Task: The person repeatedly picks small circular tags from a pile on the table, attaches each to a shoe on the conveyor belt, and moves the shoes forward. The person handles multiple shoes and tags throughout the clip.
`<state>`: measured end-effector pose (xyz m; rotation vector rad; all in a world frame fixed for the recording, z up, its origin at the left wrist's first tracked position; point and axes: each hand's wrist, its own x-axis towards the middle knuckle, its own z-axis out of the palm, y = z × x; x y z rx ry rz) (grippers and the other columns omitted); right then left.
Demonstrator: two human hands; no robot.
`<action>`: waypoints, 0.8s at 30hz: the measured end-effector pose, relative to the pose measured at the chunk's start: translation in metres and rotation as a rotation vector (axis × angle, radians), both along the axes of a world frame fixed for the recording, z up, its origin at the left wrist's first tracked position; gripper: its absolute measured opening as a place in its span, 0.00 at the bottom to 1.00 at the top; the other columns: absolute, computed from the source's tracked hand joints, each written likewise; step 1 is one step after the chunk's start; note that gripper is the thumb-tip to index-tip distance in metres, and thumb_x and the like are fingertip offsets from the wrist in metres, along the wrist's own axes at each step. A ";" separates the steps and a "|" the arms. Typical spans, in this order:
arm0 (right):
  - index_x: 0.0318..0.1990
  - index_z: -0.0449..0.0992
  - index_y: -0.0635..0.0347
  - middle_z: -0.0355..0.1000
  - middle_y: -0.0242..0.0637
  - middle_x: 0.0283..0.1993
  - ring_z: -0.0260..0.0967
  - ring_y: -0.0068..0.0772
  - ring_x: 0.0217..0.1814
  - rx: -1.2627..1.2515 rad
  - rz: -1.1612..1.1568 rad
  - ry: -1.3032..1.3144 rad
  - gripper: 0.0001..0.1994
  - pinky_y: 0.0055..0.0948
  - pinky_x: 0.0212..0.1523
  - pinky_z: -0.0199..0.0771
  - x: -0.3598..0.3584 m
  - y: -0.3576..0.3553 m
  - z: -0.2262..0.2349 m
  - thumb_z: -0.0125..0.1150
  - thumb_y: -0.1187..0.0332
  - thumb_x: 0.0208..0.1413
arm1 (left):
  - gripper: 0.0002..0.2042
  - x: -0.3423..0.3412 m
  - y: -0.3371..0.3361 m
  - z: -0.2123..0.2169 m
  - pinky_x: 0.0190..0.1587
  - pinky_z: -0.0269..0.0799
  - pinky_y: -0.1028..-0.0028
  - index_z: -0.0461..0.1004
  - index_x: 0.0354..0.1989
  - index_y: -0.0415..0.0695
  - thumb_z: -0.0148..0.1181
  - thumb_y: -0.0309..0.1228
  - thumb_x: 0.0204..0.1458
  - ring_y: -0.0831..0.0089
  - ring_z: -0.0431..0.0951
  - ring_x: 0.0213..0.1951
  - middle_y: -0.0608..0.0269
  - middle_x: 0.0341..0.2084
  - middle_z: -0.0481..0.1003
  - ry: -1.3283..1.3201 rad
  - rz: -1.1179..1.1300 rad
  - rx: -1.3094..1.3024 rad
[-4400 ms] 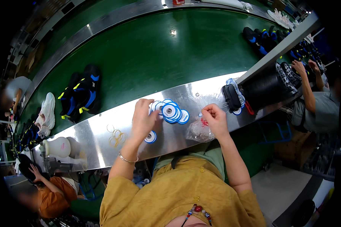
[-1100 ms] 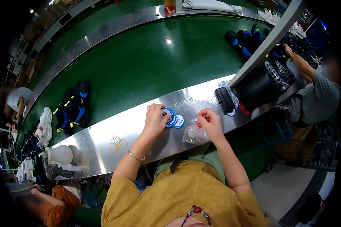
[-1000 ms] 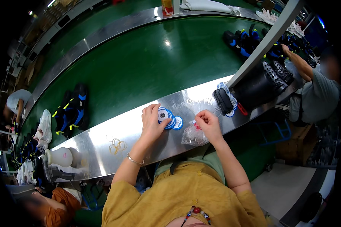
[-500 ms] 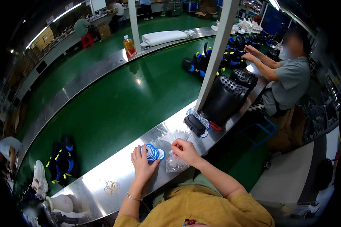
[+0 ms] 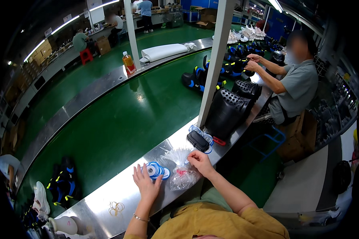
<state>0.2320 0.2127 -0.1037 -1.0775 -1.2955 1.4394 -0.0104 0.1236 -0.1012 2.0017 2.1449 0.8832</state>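
My left hand (image 5: pixel 146 186) lies open with fingers spread along the left edge of a pile of round blue-and-white tags (image 5: pixel 153 170), its thumb near the pile's lower edge. To the right is a bundle of thin clear plastic strands (image 5: pixel 177 155), fanned out at the top, with pink showing at its middle and a clear plastic bag (image 5: pixel 182 183) around its lower part. At the bundle's right side my right hand (image 5: pixel 202 163) is closed in a pinch. What sits between its fingertips is too small to make out.
Beyond the bundle lie a black case (image 5: pixel 198 140), more round tags (image 5: pixel 208 138) and a red tool (image 5: pixel 219 141). Black boots (image 5: pixel 229 111) stand past a white post (image 5: pixel 214 67). Rubber bands (image 5: pixel 116 208) lie left. A green belt (image 5: pixel 119 127) runs behind; a co-worker (image 5: pixel 299 79) handles shoes.
The view has shifted a little. My right hand has moved off the bundle's middle toward its right side, uncovering the pink part. My left fingers have slid off the pile's top toward its left.
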 end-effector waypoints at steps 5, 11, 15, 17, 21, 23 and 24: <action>0.34 0.71 0.61 0.67 0.25 0.26 0.60 0.12 0.26 -0.061 0.002 0.094 0.02 0.15 0.26 0.60 0.017 -0.006 -0.010 0.56 0.73 0.56 | 0.30 -0.007 -0.039 0.000 0.62 0.48 0.49 0.58 0.56 0.28 0.62 0.31 0.47 0.39 0.53 0.61 0.34 0.56 0.58 0.010 0.053 0.067; 0.35 0.71 0.62 0.67 0.26 0.27 0.63 0.14 0.28 -0.057 0.009 0.154 0.03 0.16 0.29 0.62 0.027 -0.010 -0.024 0.56 0.74 0.56 | 0.29 -0.007 -0.111 -0.006 0.63 0.45 0.48 0.59 0.56 0.28 0.59 0.32 0.48 0.40 0.53 0.62 0.37 0.56 0.59 0.076 0.081 -0.094; 0.35 0.70 0.61 0.67 0.25 0.27 0.61 0.13 0.27 0.032 0.011 0.143 0.02 0.15 0.28 0.61 0.032 -0.009 -0.027 0.56 0.73 0.57 | 0.28 0.003 -0.129 -0.010 0.64 0.44 0.48 0.59 0.56 0.29 0.58 0.34 0.50 0.41 0.52 0.63 0.38 0.58 0.58 0.106 0.124 -0.107; 0.35 0.70 0.61 0.67 0.25 0.27 0.62 0.13 0.28 0.055 0.021 0.098 0.03 0.16 0.29 0.62 0.033 -0.009 -0.031 0.56 0.73 0.57 | 0.25 0.008 -0.128 -0.016 0.64 0.47 0.50 0.61 0.54 0.30 0.56 0.34 0.51 0.43 0.56 0.62 0.38 0.56 0.61 0.166 0.140 -0.045; 0.34 0.71 0.62 0.67 0.24 0.27 0.62 0.13 0.27 0.171 -0.011 -0.004 0.03 0.17 0.28 0.62 0.028 -0.015 -0.036 0.56 0.73 0.57 | 0.21 0.011 -0.131 -0.021 0.62 0.52 0.51 0.65 0.50 0.32 0.56 0.33 0.51 0.44 0.61 0.59 0.39 0.53 0.65 0.243 0.161 0.020; 0.33 0.71 0.62 0.66 0.24 0.24 0.61 0.12 0.26 0.176 -0.033 -0.018 0.03 0.16 0.26 0.61 0.029 -0.017 -0.029 0.56 0.74 0.56 | 0.20 0.012 -0.134 -0.024 0.61 0.54 0.51 0.66 0.49 0.32 0.56 0.32 0.51 0.44 0.62 0.58 0.39 0.53 0.65 0.234 0.163 0.027; 0.32 0.71 0.62 0.66 0.24 0.24 0.61 0.12 0.25 0.197 -0.041 -0.032 0.03 0.16 0.26 0.61 0.032 -0.015 -0.033 0.56 0.74 0.56 | 0.19 0.016 -0.131 -0.022 0.60 0.55 0.51 0.67 0.48 0.33 0.56 0.32 0.51 0.44 0.63 0.57 0.38 0.52 0.65 0.228 0.158 0.045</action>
